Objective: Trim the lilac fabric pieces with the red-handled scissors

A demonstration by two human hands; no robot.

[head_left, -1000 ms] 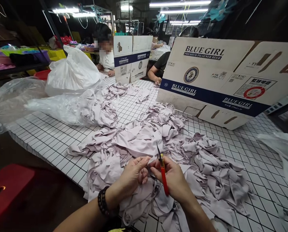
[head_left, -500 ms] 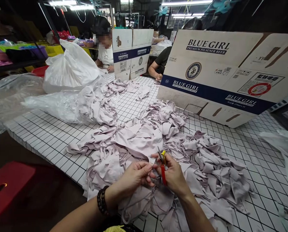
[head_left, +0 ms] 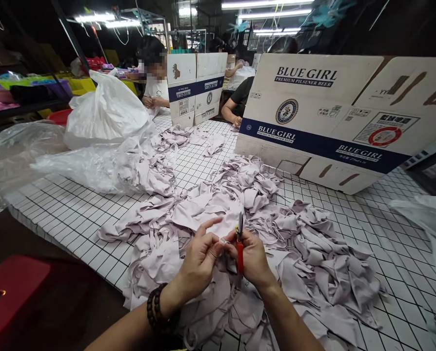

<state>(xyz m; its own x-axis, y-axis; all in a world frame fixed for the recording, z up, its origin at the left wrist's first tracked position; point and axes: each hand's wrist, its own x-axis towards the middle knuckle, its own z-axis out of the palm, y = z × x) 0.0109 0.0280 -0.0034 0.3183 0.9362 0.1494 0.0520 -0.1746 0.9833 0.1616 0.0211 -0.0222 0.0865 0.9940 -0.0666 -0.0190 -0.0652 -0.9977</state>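
My left hand (head_left: pixel 199 261) pinches the edge of a pale lilac fabric piece (head_left: pixel 207 209) between thumb and index finger, with the other fingers partly raised. Right beside it, my right hand (head_left: pixel 253 258) holds small scissors (head_left: pixel 240 256) with red handles, their blades pointing up and away from me. The right thumb and fingertips also meet the fabric edge close to the left fingertips. Around and under both hands lies a heap of the same crumpled lilac fabric pieces (head_left: pixel 324 258). A dark bead bracelet (head_left: pixel 155 306) circles my left wrist.
A white table (head_left: pixel 104 243) with a black grid carries everything. Two printed cartons, a large one (head_left: pixel 313 107) and a smaller one (head_left: pixel 192 90), stand behind the heap. Plastic bags (head_left: pixel 104 114) lie at left, a red box (head_left: pixel 13 297) below. Co-workers sit across the table.
My left index finger has lifted and the hand has shifted slightly upward. The scissors have turned more upright and moved a little left with my right hand. The view has tilted slightly.
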